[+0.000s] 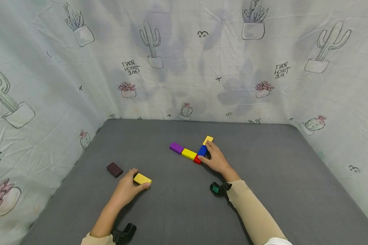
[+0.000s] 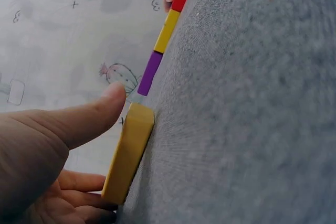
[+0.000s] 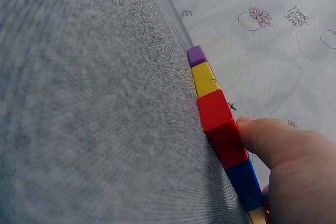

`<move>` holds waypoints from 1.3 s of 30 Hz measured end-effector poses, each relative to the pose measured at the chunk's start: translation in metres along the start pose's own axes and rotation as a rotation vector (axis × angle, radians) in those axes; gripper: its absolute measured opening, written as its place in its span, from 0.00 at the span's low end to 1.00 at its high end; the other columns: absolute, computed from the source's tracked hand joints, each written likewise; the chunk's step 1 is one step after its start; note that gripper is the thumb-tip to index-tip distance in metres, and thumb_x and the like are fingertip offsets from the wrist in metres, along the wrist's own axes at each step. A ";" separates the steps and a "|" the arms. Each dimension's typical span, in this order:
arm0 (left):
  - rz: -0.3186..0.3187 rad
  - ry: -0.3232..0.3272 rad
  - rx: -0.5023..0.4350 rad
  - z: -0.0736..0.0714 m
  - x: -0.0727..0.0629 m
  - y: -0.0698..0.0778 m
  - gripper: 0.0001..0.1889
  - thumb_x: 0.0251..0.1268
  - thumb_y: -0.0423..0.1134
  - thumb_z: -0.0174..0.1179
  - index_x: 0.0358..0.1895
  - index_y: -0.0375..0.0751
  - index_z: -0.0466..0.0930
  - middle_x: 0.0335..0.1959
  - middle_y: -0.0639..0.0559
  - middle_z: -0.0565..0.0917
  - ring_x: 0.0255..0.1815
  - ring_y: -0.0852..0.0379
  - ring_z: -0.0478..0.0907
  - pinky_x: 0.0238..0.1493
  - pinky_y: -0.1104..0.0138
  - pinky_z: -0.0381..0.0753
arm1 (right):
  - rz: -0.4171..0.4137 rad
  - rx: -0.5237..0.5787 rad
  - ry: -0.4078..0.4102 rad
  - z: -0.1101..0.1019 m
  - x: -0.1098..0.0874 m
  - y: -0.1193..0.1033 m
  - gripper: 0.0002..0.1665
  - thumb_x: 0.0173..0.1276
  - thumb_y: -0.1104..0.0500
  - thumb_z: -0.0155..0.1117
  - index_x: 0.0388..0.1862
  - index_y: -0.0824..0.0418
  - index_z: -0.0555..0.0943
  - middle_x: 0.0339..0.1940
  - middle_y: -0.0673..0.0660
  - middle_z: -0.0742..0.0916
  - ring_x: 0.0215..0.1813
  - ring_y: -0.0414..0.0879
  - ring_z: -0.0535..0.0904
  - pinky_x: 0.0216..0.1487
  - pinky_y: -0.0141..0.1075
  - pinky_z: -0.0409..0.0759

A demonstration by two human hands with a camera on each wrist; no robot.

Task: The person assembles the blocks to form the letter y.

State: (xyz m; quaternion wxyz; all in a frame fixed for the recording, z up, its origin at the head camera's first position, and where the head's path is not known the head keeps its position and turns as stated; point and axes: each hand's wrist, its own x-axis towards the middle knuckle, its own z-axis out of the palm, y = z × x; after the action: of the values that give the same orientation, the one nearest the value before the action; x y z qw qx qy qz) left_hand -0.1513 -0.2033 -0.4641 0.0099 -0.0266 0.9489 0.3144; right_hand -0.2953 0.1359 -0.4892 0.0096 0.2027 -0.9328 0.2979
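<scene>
My left hand (image 1: 125, 189) holds a yellow block (image 1: 142, 178) at the left on the grey table, thumb at its near end, fingers at the other. In the left wrist view this block (image 2: 128, 153) lies beside my thumb. My right hand (image 1: 216, 160) is at a bent row of blocks, its thumb against the red block (image 3: 224, 135). Its fingers reach along the blue block (image 1: 202, 150) to a pale yellow block (image 1: 208, 139) at the far end. A bright yellow block (image 1: 188, 154) and a purple block (image 1: 176, 148) extend leftward from the red one.
A dark brown block (image 1: 114, 169) lies left of my left hand. The grey table (image 1: 178, 211) ends at a hanging cloth (image 1: 184, 68) printed with cacti, which runs along the back and sides. Black straps (image 1: 124, 233) sit at both wrists.
</scene>
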 end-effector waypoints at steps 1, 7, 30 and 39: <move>-0.003 -0.012 -0.001 0.000 -0.001 0.000 0.45 0.54 0.53 0.67 0.67 0.25 0.60 0.70 0.24 0.56 0.69 0.28 0.55 0.63 0.38 0.62 | 0.001 -0.001 -0.004 0.000 0.000 0.000 0.48 0.67 0.40 0.57 0.74 0.67 0.54 0.77 0.63 0.57 0.77 0.59 0.50 0.73 0.55 0.54; 0.012 -0.048 0.000 -0.002 -0.003 0.000 0.47 0.50 0.53 0.69 0.68 0.25 0.59 0.70 0.24 0.53 0.71 0.28 0.52 0.64 0.37 0.60 | 0.000 0.014 -0.004 -0.001 0.001 0.000 0.48 0.67 0.41 0.58 0.74 0.67 0.54 0.77 0.63 0.57 0.77 0.59 0.50 0.73 0.55 0.54; 0.059 0.101 -0.011 0.000 -0.002 -0.004 0.40 0.56 0.41 0.68 0.67 0.25 0.60 0.64 0.27 0.68 0.64 0.32 0.67 0.59 0.43 0.70 | -0.011 0.004 0.004 -0.001 0.002 0.001 0.48 0.67 0.41 0.58 0.74 0.68 0.54 0.76 0.63 0.57 0.77 0.59 0.50 0.73 0.54 0.54; 0.038 0.095 -0.039 -0.002 0.000 -0.003 0.42 0.53 0.43 0.70 0.67 0.27 0.60 0.64 0.27 0.68 0.63 0.32 0.68 0.57 0.43 0.71 | -0.008 0.005 0.001 -0.001 0.001 0.000 0.48 0.67 0.41 0.58 0.74 0.67 0.54 0.77 0.63 0.57 0.77 0.60 0.50 0.73 0.55 0.54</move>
State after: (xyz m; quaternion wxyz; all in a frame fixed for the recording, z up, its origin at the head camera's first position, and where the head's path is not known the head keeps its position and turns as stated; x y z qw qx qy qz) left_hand -0.1511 -0.2065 -0.4644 -0.0414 -0.0237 0.9423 0.3313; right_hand -0.2963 0.1362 -0.4882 0.0106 0.2061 -0.9312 0.3005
